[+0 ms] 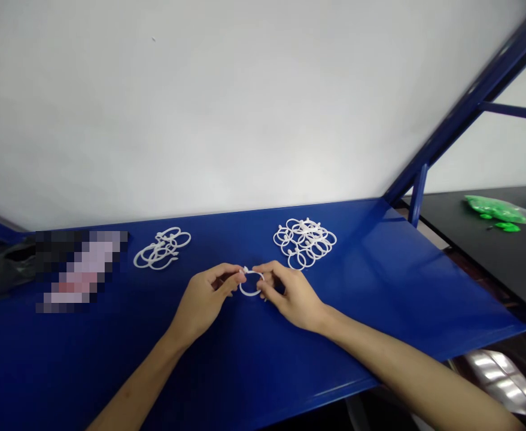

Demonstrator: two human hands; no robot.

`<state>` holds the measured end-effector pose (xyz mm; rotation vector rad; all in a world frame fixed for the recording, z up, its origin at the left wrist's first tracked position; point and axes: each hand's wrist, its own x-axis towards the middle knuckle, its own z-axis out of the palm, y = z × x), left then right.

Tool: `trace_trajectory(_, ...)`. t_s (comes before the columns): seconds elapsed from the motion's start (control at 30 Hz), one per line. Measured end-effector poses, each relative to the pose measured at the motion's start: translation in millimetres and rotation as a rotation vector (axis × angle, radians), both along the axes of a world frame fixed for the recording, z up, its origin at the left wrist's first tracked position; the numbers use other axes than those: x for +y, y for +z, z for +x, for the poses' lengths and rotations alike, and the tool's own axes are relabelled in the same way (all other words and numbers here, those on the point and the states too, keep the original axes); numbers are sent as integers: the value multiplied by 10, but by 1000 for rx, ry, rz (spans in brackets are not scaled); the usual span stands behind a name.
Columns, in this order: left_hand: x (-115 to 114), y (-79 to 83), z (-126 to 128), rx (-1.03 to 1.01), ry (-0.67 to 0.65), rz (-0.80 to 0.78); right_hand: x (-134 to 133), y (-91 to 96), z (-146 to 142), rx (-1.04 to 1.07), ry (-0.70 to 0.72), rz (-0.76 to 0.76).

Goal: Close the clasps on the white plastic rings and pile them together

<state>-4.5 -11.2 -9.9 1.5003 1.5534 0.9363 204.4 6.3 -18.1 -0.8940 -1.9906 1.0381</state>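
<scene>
One white ring (251,294) is held just below the centre of the frame, over a blue tabletop (231,239). Its left side is pinched between thumb and fingers of the left hand (204,299); its right side is gripped likewise by the right hand (297,298). A small cluster of white rings (158,245) is laid left of centre, and a larger pile (308,239) is spread right of centre. At far right, green pieces (496,209) are bagged in clear plastic.

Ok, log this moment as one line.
left hand: holds white ring | right hand: holds same ring | blue surface: smaller ring pile left, larger ring pile right
</scene>
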Motion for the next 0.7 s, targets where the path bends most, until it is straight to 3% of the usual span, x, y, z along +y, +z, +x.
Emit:
trace_trajectory(0.2, -38, -38, 65, -62, 72, 45, -2, 44, 34, -43, 66, 80)
trace_trajectory(0.43, -115, -77, 133, 69, 79, 217, -46, 64, 66, -137, 145, 221)
trace_trajectory(0.7, 9, -18, 74, 319, -13, 384, 226, 39, 162, -184, -56, 411)
